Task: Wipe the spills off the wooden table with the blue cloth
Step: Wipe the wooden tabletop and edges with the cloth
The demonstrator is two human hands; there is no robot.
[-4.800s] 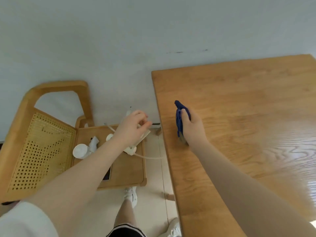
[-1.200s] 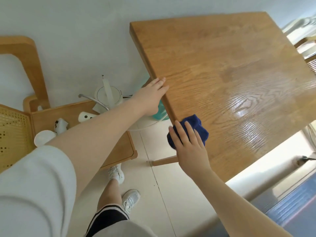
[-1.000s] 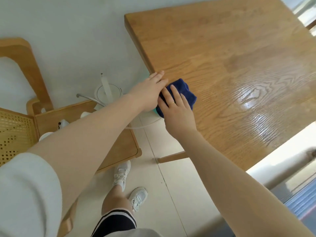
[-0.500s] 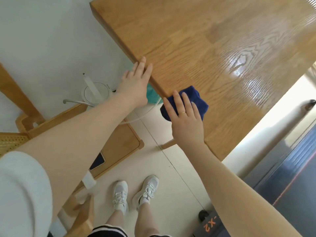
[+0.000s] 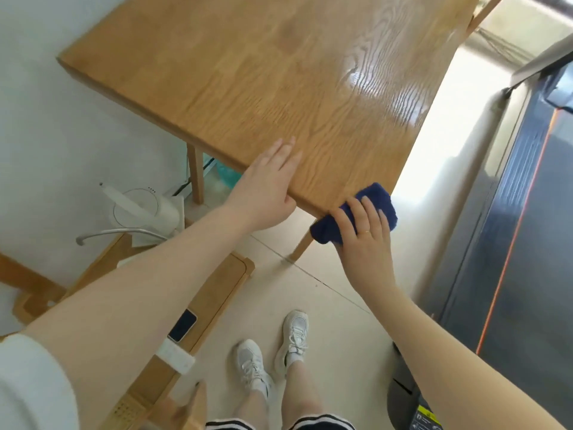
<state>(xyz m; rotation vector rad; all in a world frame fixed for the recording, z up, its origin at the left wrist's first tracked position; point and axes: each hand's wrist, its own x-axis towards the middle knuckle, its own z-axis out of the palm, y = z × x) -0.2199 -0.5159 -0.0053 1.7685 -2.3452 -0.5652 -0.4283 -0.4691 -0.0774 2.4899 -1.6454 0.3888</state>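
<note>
The crumpled dark blue cloth (image 5: 356, 212) sits at the near corner of the light oak-grain wooden table (image 5: 248, 72), partly hanging past the edge over the pale tiled floor (image 5: 325, 305). The right hand (image 5: 362, 231) presses it down with straight, spread fingers. The left hand (image 5: 266, 187) lies flat and relaxed over the table's near edge, holding nothing. Glare brightens the tabletop's right side. A low wooden chair (image 5: 217, 283) carrying a dark phone (image 5: 182, 325) stands left; a grey treadmill (image 5: 511, 228) lies right.
</note>
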